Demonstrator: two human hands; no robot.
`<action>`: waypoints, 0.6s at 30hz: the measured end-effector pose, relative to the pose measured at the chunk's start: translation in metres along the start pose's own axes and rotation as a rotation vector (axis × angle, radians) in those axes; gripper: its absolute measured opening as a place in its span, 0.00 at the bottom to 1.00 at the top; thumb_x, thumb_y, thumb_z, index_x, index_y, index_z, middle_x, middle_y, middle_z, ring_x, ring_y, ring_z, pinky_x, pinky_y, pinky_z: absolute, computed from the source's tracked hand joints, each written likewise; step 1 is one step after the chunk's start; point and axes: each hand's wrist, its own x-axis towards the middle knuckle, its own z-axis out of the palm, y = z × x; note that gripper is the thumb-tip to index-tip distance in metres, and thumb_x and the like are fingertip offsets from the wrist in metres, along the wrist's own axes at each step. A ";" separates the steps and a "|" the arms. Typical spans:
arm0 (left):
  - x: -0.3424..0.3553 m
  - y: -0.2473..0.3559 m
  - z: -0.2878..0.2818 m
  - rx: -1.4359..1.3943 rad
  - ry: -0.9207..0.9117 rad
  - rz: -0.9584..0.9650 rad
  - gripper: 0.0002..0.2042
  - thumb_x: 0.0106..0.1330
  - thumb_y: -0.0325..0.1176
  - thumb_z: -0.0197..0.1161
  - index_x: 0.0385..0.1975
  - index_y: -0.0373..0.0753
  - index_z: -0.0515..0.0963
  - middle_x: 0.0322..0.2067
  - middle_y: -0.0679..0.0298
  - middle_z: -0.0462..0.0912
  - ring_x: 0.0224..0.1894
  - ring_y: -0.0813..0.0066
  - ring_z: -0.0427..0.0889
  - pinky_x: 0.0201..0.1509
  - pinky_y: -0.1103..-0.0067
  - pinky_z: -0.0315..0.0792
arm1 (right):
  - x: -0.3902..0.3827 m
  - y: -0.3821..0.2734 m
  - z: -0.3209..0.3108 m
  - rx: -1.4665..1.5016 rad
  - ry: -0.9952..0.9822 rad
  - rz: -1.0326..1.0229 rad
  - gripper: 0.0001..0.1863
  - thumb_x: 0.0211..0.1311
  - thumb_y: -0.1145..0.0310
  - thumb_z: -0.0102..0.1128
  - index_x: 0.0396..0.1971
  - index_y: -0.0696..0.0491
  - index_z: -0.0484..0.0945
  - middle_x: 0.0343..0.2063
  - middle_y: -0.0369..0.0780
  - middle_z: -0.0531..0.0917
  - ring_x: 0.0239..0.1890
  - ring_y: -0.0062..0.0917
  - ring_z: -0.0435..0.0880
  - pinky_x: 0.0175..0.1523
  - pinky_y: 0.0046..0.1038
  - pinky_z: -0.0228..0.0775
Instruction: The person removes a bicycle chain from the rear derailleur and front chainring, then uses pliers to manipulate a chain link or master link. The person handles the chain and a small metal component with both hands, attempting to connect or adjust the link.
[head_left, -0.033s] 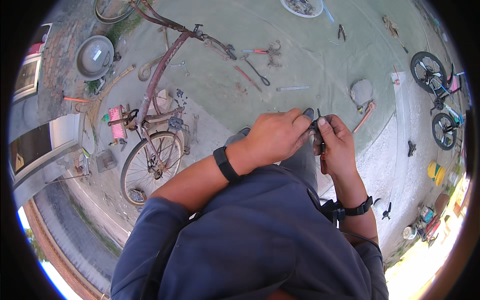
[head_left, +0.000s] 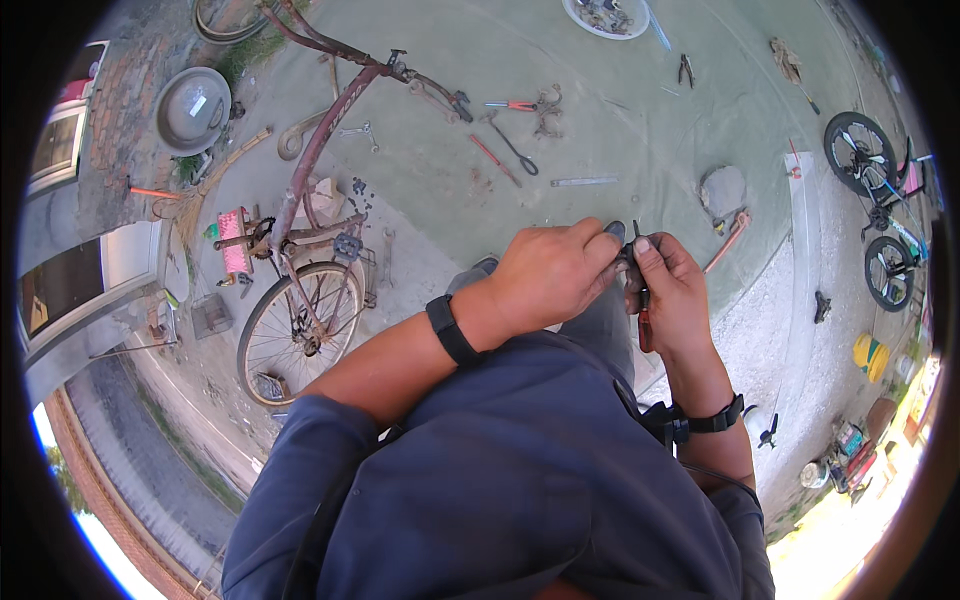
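In front of my body, my left hand (head_left: 560,262) and my right hand (head_left: 672,283) meet, both closed. A slim tool with a red handle (head_left: 645,330) lies in my right hand, its dark narrow end pointing up past the thumb. I cannot make out which kind of tool it is. The left fingers pinch a small dark piece (head_left: 627,252) against the tool; its shape is mostly hidden by the fingertips. To the left, a rusty red bicycle frame (head_left: 318,150) with a rear wheel (head_left: 300,335) rests on the ground.
Ahead on the green ground lie a red-handled tool (head_left: 515,105), a flat metal bar (head_left: 585,181), pliers (head_left: 685,70) and a red rod (head_left: 495,160). A white basin (head_left: 607,32) of parts stands farther off. Another bicycle (head_left: 875,205) is at the right, a metal basin (head_left: 192,110) at the left.
Both hands keep the same hold and place. The surroundings have shifted slightly in the view, with the right-hand bicycle a little lower.
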 end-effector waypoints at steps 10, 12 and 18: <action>0.131 0.059 0.108 -0.271 -0.078 -0.128 0.05 0.71 0.31 0.60 0.35 0.38 0.75 0.28 0.56 0.76 0.27 0.51 0.79 0.28 0.63 0.70 | 0.043 -0.023 -0.156 0.148 -0.002 0.076 0.14 0.77 0.59 0.54 0.36 0.55 0.74 0.20 0.33 0.75 0.18 0.15 0.71 0.23 0.19 0.64; 0.149 0.062 0.121 -0.351 -0.076 -0.181 0.06 0.71 0.32 0.60 0.34 0.37 0.74 0.27 0.55 0.77 0.27 0.49 0.79 0.29 0.63 0.70 | 0.053 -0.024 -0.172 0.167 0.033 0.066 0.15 0.76 0.60 0.56 0.35 0.58 0.75 0.18 0.33 0.75 0.17 0.15 0.73 0.23 0.20 0.65; 0.197 0.057 0.127 -0.622 -0.119 -0.391 0.10 0.74 0.33 0.58 0.30 0.35 0.71 0.22 0.54 0.76 0.25 0.53 0.77 0.29 0.65 0.70 | 0.086 -0.046 -0.197 0.050 0.032 -0.036 0.13 0.75 0.62 0.57 0.36 0.58 0.76 0.19 0.32 0.77 0.18 0.13 0.73 0.24 0.20 0.64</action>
